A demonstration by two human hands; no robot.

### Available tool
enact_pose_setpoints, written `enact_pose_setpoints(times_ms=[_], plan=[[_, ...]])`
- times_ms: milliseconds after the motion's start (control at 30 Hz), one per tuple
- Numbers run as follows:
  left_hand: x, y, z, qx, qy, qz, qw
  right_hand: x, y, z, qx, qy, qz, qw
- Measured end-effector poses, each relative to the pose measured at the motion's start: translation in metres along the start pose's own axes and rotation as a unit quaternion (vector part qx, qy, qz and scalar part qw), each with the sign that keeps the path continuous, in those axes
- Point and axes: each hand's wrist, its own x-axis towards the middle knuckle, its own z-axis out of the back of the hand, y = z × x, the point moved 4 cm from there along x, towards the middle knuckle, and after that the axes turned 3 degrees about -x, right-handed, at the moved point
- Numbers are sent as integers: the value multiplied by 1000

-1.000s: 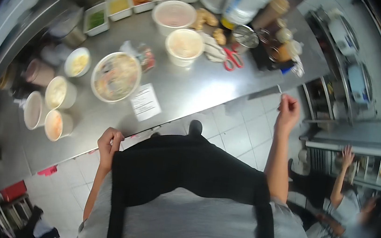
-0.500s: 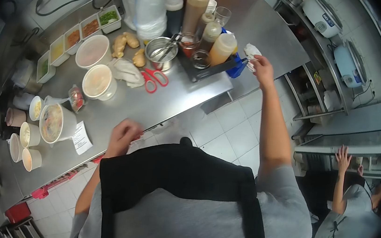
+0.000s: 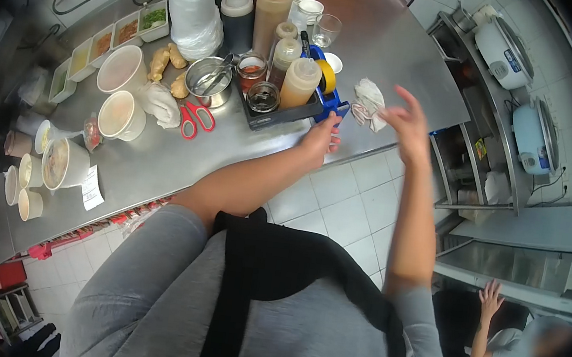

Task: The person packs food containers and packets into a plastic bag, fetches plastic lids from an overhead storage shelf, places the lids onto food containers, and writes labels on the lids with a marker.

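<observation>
Has swung the left hand (image 3: 319,140) over to the blue tape dispenser (image 3: 332,106), right at half-curled fingertips; cannot tell whether gripping it. Has loosened the right hand (image 3: 408,127) to spread, empty fingers, leaving the white cloth (image 3: 368,103) on the tabletop (image 3: 406,51) just left of them, seemingly freeing that hand.

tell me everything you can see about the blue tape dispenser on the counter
The tape dispenser has a glossy blue body, apparently plastic, and carries a yellow roll in its upper part. It sits on the metal counter, right beside the black tray of bottles, with its near end towards the counter's front edge. The left hand is at that end, thumb up against it; whether it grips is unclear. A crumpled white cloth lies apart to its right.
</observation>
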Motion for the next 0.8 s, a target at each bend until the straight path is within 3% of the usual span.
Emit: enact_pose_setpoints(times_ms=[67,200,267,367,500,600,800], plan=[[4,-2,-3,1,-38,-16,999,-54,28,43,15,5,-12,1000],[6,-7,-14,17,-117,-67,991,-152,-11,105,-23,-68,-127,989],[10,-4,-15,36,-168,-108,979,-183,-50,95,7,-50,-203,978],[22,2,-14,59,-230,-179,955,-204,-132,63,38,-55,-241,968],[32,5,-12,158,-261,-184,934,-204,-204,6,103,-27,-298,949],[29,-6,-15,293,-310,-211,880,-200,-226,-23,122,-2,-352,928],[47,5,-13,386,-299,-212,846,-192,-227,-49,67,77,-368,924]])
